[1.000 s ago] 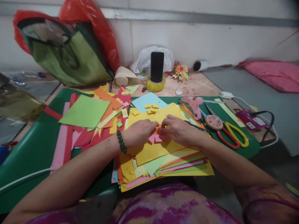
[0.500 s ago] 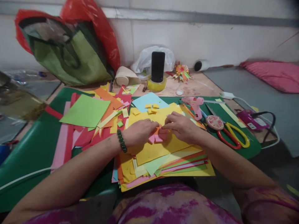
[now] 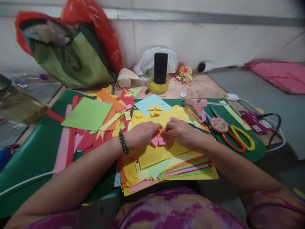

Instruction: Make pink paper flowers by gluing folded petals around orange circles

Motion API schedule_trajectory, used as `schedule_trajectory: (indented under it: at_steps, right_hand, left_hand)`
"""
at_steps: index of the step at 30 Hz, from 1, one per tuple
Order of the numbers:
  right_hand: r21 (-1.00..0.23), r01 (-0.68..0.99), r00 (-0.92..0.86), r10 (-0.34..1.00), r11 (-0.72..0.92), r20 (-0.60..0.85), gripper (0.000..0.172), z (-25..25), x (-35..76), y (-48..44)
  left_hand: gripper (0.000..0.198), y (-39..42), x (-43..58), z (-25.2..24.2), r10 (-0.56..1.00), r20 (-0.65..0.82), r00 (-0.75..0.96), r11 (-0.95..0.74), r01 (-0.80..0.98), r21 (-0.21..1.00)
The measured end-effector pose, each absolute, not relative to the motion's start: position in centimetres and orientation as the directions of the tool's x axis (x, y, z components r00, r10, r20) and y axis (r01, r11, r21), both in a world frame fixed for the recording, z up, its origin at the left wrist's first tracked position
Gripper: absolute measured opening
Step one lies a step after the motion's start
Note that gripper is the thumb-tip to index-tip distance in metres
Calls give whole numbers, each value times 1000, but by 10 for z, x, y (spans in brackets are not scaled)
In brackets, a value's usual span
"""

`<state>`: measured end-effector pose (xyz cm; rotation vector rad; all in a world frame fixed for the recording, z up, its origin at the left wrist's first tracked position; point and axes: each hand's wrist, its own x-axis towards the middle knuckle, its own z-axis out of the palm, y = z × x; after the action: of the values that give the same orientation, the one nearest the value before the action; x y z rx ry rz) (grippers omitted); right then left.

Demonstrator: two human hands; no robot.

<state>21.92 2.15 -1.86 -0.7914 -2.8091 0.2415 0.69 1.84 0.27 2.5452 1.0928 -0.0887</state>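
A small orange paper piece [image 3: 160, 133] lies between my hands over a sheet of yellow paper [image 3: 152, 158]. My left hand [image 3: 143, 133], a dark green bead bracelet [image 3: 123, 143] on its wrist, has its fingers closed at the left edge of the orange piece. From the other side my right hand [image 3: 181, 132] pinches it with curled fingers, which partly hide the piece. Just in front are small folded pink paper pieces [image 3: 161, 141], close to the fingertips. Several yellow paper pieces [image 3: 154, 111] sit beyond the hands.
A pink glue gun [image 3: 201, 108], scissors [image 3: 238, 140] and a cutter knife [image 3: 202, 130] lie at the right. Coloured scraps and a light green sheet [image 3: 88, 114] cover the left. A phone [image 3: 160, 68] stands in a tape roll [image 3: 159, 86] behind. A white cable [image 3: 26, 182] crosses the mat.
My right hand has drawn its fingers in and curled them more, uncovering the cutter knife beside it. My left hand has barely moved.
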Motion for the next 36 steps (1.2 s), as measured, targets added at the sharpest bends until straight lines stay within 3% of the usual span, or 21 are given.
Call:
schedule_trajectory:
  at_steps: [3,8,12,16,20,24,27,30,33,36]
  right_hand:
    - [-249,485,-817,536,838,214,31,-21,220,22]
    - [-295,450,-758,536,843,372,28,-22,226,26]
    - [-260,430,-772,502,864,391,34,-22,229,30]
    - [-239,447,-761,507,862,405,32,-25,229,31]
    - [-207,481,-768,523,852,370,29,-26,228,31]
    - [-193,490,-802,527,850,283,30,-26,223,26]
    - [-211,508,-792,549,835,268,23,-26,218,23]
    - [-236,505,-779,556,830,290,20,-27,218,22]
    - [-288,507,-721,583,813,376,27,-31,224,27]
    - [-332,603,-594,686,725,420,35,-34,230,32]
  left_hand:
    - [42,22,3,2,707,-178,684,-596,713,369]
    - [58,36,-11,4,676,-86,732,-556,583,593]
    - [68,42,-25,16,739,91,668,-571,549,610]
    - [60,44,-30,22,802,217,556,-567,595,569]
    - [55,47,-28,15,814,252,524,-570,632,526]
    - [48,44,-17,3,776,172,606,-613,663,430]
    - [21,29,-1,-1,730,71,680,-663,678,318]
    - [8,11,16,0,716,-29,697,-686,711,152]
    - [13,-1,24,5,713,-5,702,-699,710,84]
    - [18,-10,26,11,530,25,848,-848,528,56]
